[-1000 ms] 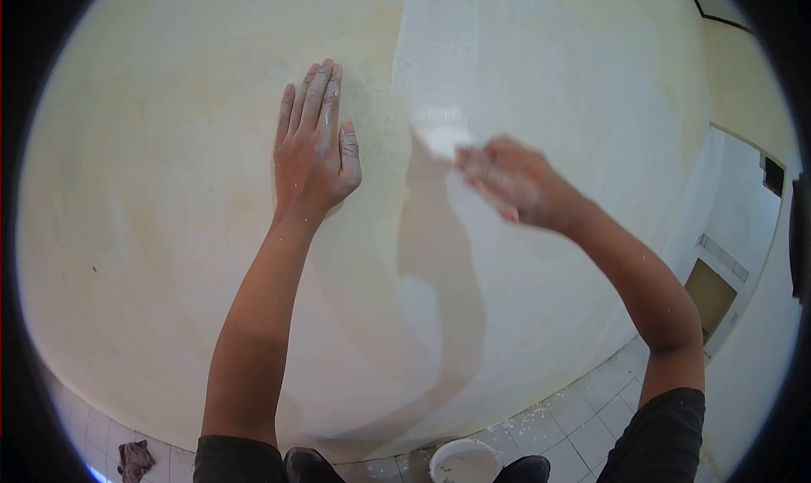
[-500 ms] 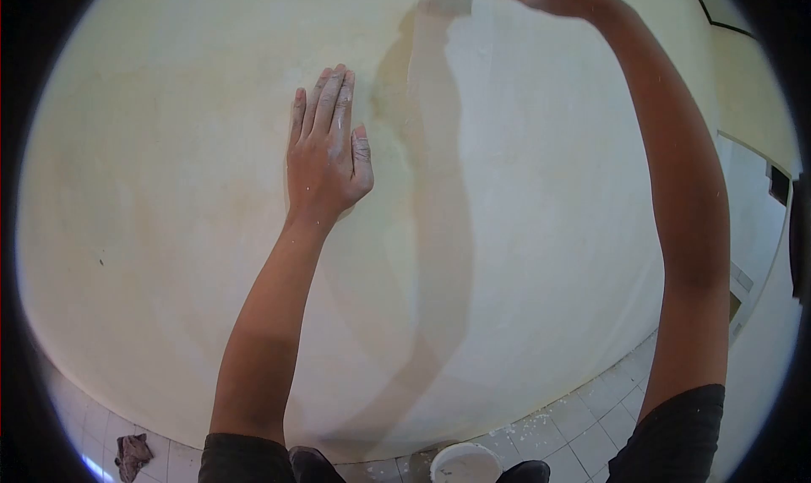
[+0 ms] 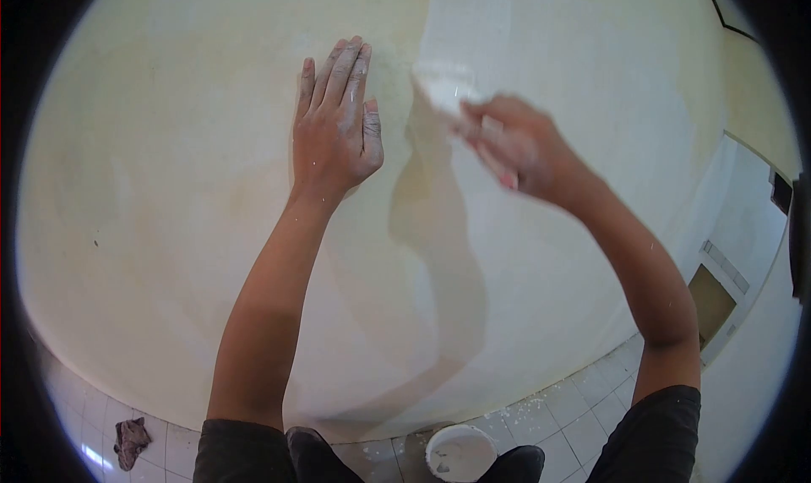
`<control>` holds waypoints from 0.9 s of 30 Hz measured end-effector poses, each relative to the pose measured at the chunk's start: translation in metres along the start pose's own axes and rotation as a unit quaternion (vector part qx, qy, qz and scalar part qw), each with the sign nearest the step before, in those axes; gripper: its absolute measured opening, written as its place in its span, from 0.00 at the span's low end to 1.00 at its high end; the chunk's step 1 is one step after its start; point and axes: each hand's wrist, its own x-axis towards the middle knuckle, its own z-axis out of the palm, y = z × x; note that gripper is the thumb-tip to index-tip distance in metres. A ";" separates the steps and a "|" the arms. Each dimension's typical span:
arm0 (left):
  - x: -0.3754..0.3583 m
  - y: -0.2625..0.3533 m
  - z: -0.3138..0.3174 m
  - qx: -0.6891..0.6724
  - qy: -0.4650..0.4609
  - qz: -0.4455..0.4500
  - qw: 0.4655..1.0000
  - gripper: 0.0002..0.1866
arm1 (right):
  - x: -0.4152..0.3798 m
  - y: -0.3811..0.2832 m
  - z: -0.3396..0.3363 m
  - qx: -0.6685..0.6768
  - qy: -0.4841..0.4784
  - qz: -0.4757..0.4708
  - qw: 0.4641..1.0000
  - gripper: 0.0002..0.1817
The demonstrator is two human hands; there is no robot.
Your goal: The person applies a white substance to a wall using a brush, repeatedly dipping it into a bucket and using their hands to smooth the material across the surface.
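Against the pale wall (image 3: 203, 255) my left hand (image 3: 334, 124) lies flat, fingers stretched upward and smeared with whitish material. To its right, my right hand (image 3: 515, 145) is closed round a flat, wide-bladed scraper (image 3: 446, 86), blurred by motion. The blade meets the wall along the edge between a yellowish area and a whiter strip. Arm shadow falls down the wall below the blade.
On the tiled floor (image 3: 562, 424) a white bucket (image 3: 461, 454) with whitish material stands between my legs. A crumpled dark rag (image 3: 131, 442) lies at the lower left. White specks dot the tiles. An opening with a brownish panel (image 3: 711, 304) is at the right.
My right hand has moved down the wall with the scraper, from the top edge of the view. My left hand appears slightly higher, still flat on the wall.
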 end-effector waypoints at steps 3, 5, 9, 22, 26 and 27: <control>-0.004 0.000 0.001 0.002 -0.007 0.008 1.000 0.30 | -0.030 -0.049 0.008 0.075 -0.061 0.002 0.995 0.19; -0.008 0.002 0.000 -0.002 -0.011 0.010 1.000 0.30 | -0.036 -0.070 -0.001 0.124 -0.166 0.026 0.978 0.14; -0.015 0.005 -0.001 -0.011 -0.022 0.009 1.000 0.31 | -0.025 -0.037 -0.017 0.271 -0.209 0.062 0.938 0.06; -0.026 0.011 -0.001 -0.053 -0.008 0.003 0.999 0.31 | 0.061 0.105 -0.070 -0.205 -0.043 -0.051 0.976 0.11; -0.032 0.013 -0.002 -0.049 -0.015 -0.002 0.999 0.31 | -0.010 0.029 -0.018 -0.012 -0.008 0.031 0.999 0.13; -0.035 0.013 -0.002 -0.049 -0.016 -0.003 0.999 0.31 | -0.022 0.004 -0.011 0.032 -0.035 0.044 0.998 0.14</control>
